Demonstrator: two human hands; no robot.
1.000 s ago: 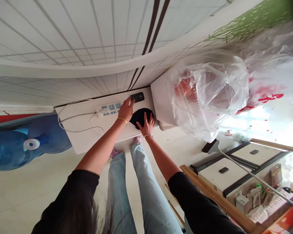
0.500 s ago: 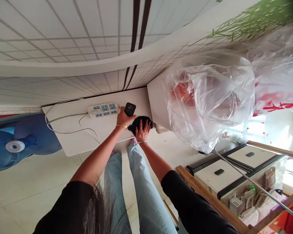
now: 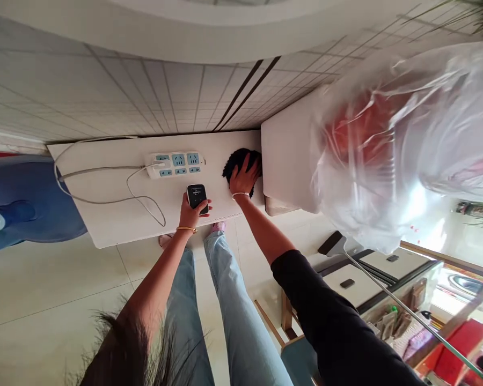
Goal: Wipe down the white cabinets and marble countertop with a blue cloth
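Observation:
My left hand (image 3: 190, 213) is closed around a small black device (image 3: 197, 197) with a pale edge and a lit display, just above the front of the white surface (image 3: 116, 225). My right hand (image 3: 243, 177) grips a bunched, shaggy black cloth (image 3: 234, 161) from above, its fingers apart and bent over it. The cloth rests at the right end of the white surface, close to a white box-like block (image 3: 285, 155). A white power strip (image 3: 177, 163) with blue sockets lies behind the device, with a plug in its left end.
White cables (image 3: 100, 201) loop over the surface's left part. Blue water bottles (image 3: 32, 209) stand at the left. Clear plastic (image 3: 362, 161) covers something reddish at the right. A long-handled tool (image 3: 410, 316) slants past a wooden frame and storage boxes (image 3: 346, 281). Tiled wall (image 3: 165, 96) rises behind.
My right hand has moved right and back with the cloth. My left hand has drawn away leftwards and towards me, keeping the device. The camera view has shifted too.

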